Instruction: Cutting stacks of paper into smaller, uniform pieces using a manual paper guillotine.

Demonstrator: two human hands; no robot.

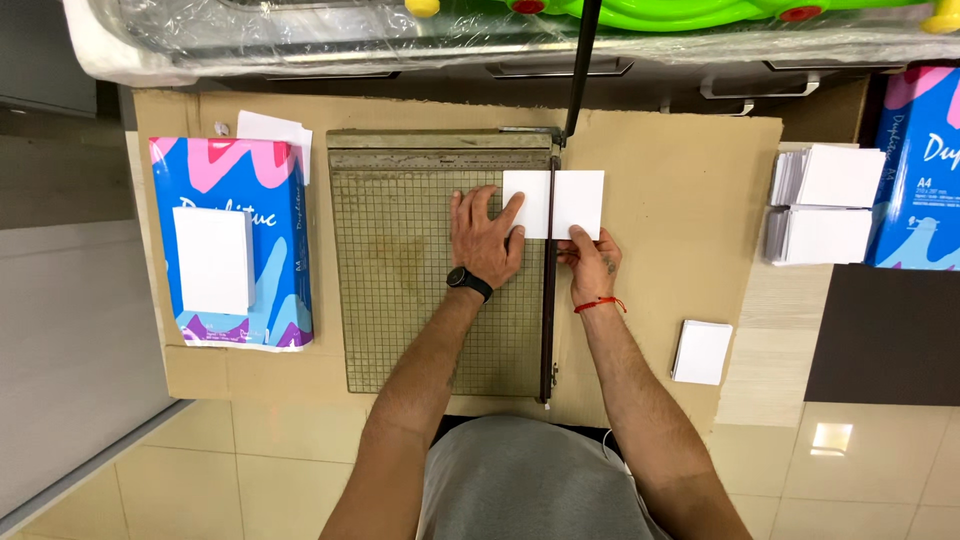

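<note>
A white sheet of paper lies across the cutting edge of a gridded paper cutter. My left hand, with a black watch on the wrist, lies flat on the cutter's grid and its fingers press the sheet's left part. My right hand, with a red string at the wrist, pinches the sheet's lower edge just right of the blade rail. The cutter's dark lever arm stands raised at the far end.
The cutter sits on a brown cardboard sheet. At left lies a blue and pink paper ream with a white stack on it. Stacks of cut white cards and another ream are at right; a small card stack lies near my right forearm.
</note>
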